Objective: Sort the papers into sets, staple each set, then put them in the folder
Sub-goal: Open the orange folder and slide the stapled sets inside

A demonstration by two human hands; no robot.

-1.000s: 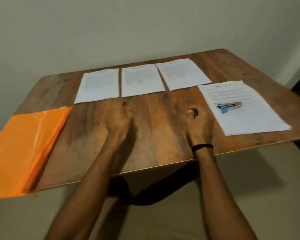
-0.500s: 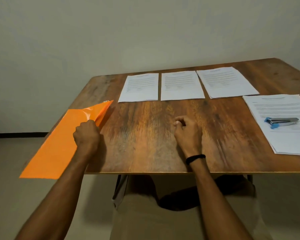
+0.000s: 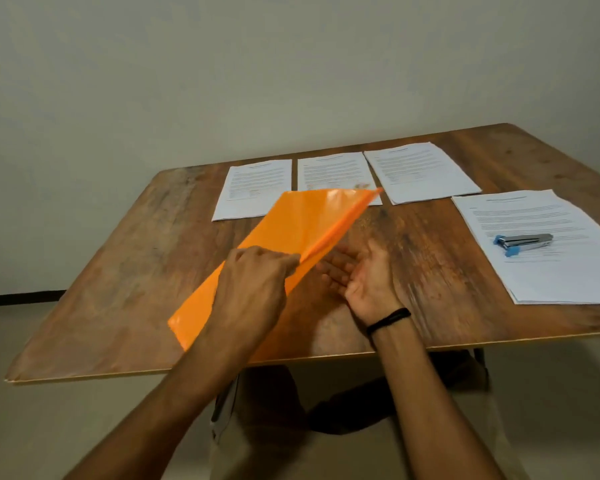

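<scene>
My left hand grips the orange plastic folder, which hangs tilted over the middle of the wooden table. Its far corner covers part of the middle paper. My right hand lies palm up and open just right of the folder's lower edge, its fingertips under that edge. Three paper sets lie in a row at the back: left, middle, right. A thicker paper stack lies at the right with a blue and silver stapler on top.
A plain wall stands behind the table. The table's near edge runs just in front of my wrists, and floor shows to the left. The left part of the tabletop is bare wood.
My left hand has carried the folder from the table's left edge to the middle and lifted it. My right hand went from a fist to palm up beside it. The view shifted left.
</scene>
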